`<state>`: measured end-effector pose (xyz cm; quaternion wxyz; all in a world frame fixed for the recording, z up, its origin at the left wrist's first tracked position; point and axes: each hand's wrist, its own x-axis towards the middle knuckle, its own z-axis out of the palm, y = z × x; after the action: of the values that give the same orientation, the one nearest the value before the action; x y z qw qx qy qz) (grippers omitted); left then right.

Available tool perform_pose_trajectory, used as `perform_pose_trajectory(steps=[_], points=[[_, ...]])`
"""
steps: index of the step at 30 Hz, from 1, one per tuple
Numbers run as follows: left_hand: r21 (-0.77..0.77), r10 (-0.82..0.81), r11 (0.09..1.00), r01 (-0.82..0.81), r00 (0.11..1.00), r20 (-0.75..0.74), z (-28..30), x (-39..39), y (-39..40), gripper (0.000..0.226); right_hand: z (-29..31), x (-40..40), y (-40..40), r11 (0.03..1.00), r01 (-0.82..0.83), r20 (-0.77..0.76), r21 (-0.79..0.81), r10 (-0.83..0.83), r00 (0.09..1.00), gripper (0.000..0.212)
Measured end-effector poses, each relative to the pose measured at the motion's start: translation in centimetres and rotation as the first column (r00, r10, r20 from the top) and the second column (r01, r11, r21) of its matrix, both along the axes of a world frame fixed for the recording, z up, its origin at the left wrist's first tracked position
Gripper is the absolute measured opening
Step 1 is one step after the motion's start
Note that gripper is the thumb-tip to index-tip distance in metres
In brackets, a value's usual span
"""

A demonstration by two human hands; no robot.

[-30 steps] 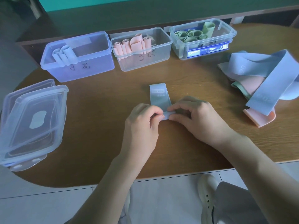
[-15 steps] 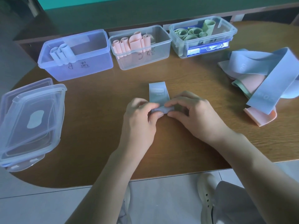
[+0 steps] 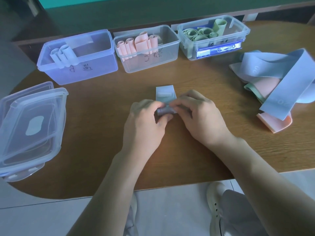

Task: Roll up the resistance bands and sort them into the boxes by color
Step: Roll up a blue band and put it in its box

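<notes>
A blue resistance band [image 3: 165, 93] lies flat in the middle of the wooden table [image 3: 105, 103], its near end wound into a small roll. My left hand [image 3: 146, 123] and my right hand [image 3: 200, 118] pinch that roll from either side. At the back stand three clear boxes: the left box [image 3: 95, 65] holds blue rolls [image 3: 64, 55], the middle box [image 3: 163, 57] holds pink rolls [image 3: 136, 44], the right box [image 3: 221, 43] holds green rolls [image 3: 199, 34]. A pile of unrolled blue, pink and green bands [image 3: 279, 84] lies at the right.
Stacked clear lids [image 3: 30, 126] sit at the table's left edge. The near table edge curves just below my forearms, with tiled floor and my shoes underneath. A dark low wall runs behind the boxes.
The roll has grown thicker and moved away from me along the band, so the flat stretch beyond my fingers is shorter. Both hands followed it forward.
</notes>
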<state>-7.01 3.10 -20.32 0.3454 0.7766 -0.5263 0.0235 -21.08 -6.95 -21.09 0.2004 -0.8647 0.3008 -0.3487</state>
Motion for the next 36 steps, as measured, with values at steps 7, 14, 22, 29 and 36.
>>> perform_pose_trajectory(steps=[7, 14, 22, 29, 36], points=[[0.022, 0.031, 0.999, -0.031, 1.0, 0.004, -0.3, 0.4, -0.6, 0.031, 0.5, 0.1, -0.4, 1.0, 0.017, -0.14, 0.025, -0.013, 0.99, 0.027], [-0.046, -0.024, 0.999, 0.023, 1.0, -0.019, -0.4, 0.8, -0.7, 0.035, 0.3, 0.4, -0.7, 0.999, 0.037, -0.123, 0.015, -0.035, 0.992, 0.026], [-0.075, -0.102, 0.992, 0.1, 0.995, -0.02, 0.4, 0.1, 1.1, 0.018, 0.5, -1.3, 0.1, 0.996, -0.059, -0.12, 0.066, 0.067, 0.991, 0.025], [-0.056, -0.126, 0.991, 0.12, 0.984, -0.129, 0.2, -0.4, 3.3, 0.014, 1.2, -3.5, 1.4, 0.987, -0.121, -0.107, 0.108, 0.132, 0.985, 0.015], [-0.121, -0.082, 0.99, 0.074, 0.994, -0.067, -0.5, 0.0, 2.2, 0.012, 0.8, -2.6, 0.9, 0.999, -0.045, -0.082, 0.026, 0.047, 0.996, 0.013]])
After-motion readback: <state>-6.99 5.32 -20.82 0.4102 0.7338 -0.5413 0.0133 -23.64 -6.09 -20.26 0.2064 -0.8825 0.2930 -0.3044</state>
